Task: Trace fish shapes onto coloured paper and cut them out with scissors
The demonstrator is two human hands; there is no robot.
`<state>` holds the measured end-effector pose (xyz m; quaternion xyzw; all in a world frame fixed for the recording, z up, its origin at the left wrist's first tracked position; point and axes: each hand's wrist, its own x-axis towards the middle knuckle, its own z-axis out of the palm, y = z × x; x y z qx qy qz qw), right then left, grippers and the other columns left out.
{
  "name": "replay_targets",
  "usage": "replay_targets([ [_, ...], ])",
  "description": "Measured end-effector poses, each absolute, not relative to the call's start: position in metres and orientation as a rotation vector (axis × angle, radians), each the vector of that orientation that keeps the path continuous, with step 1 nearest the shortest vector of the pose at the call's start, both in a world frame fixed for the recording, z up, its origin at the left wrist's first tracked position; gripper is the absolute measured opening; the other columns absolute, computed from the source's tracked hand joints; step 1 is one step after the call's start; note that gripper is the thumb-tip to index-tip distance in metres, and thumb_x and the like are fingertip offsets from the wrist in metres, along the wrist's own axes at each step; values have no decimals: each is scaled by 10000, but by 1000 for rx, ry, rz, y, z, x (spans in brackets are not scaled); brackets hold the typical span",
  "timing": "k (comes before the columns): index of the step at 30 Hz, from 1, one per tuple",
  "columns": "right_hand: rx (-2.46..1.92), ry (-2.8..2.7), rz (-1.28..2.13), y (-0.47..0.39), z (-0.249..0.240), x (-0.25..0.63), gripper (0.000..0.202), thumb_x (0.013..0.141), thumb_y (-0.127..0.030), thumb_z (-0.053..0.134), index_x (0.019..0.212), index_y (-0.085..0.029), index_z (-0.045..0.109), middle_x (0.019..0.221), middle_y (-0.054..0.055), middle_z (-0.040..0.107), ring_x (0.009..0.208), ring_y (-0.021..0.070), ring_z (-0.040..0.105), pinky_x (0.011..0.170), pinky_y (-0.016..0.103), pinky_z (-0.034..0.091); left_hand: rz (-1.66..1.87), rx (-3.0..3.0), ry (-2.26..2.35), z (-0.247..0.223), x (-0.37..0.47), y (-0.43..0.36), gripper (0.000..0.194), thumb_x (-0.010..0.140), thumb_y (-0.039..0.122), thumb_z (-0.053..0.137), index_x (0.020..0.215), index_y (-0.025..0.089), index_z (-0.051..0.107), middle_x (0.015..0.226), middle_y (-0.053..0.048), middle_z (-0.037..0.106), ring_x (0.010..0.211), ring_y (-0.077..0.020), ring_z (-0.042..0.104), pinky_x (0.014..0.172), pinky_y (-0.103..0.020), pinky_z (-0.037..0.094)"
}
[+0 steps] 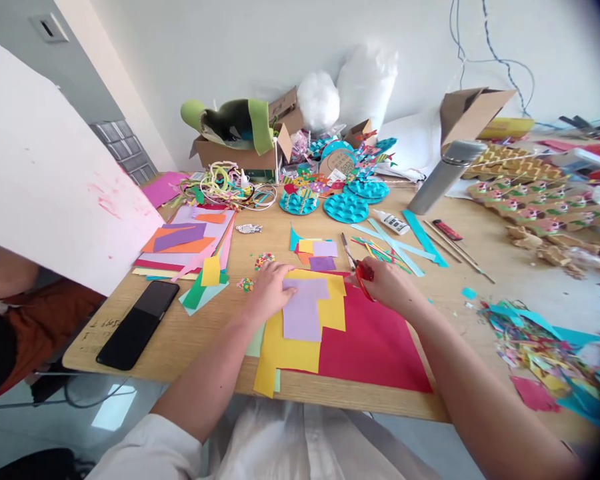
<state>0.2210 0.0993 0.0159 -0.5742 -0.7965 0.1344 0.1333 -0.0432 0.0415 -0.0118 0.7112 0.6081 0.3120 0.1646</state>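
My left hand [270, 291] rests on the papers in front of me, thumb and forefinger spread on the sheets. Under its thumb lies a light purple paper [303, 317] with a stepped cut edge. Beneath that is a yellow paper [293, 357], also cut in steps, on top of a large red sheet [375, 347]. Red-handled scissors [364, 277] are gripped in my right hand [387, 287], at the top edge of the red sheet. A slim, dark-tipped thing [349, 250] shows just beyond; I cannot tell whether it is the blades.
A black phone [137, 325] and stacked coloured papers [180, 243] lie left. Small cut pieces [323, 250] sit ahead, near a glue bottle [393, 222] and a grey flask [443, 177]. Paper scraps [545, 347] are heaped right. Another person's arm [7, 273] shows at far left.
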Motion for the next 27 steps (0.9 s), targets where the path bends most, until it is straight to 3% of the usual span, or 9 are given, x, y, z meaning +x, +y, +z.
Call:
replay_targets([
  [6,-1520,-2461,106,89,-3,209,124,829,-305,560,866,-188,551,817,116,666,876,280,611,701,324,396,610,2092,2041,-8,-39,32,607,683,305,795,1227,160,569,1152,-159,622,1150,-347,507,1014,-469,352],
  [15,-1453,-2536,39,82,-11,202,375,795,-391,630,1042,-124,542,941,165,645,973,326,592,808,373,433,600,2076,2105,-13,-37,30,659,683,326,798,1255,153,522,1097,-159,618,1105,-345,523,982,-464,369],
  [21,-1521,-2392,335,86,-16,201,261,730,-380,637,822,-224,449,789,90,628,804,281,616,657,337,422,629,2040,2071,-18,-38,32,644,676,307,806,1237,148,533,1114,-166,612,1131,-351,510,986,-473,371],
  [27,-1479,-2201,599,86,-7,207,289,722,-438,587,727,-259,361,646,17,560,582,194,518,534,298,356,740,2019,2004,-17,-38,33,706,657,234,799,1285,197,478,1222,-139,576,1209,-325,482,1044,-483,324],
])
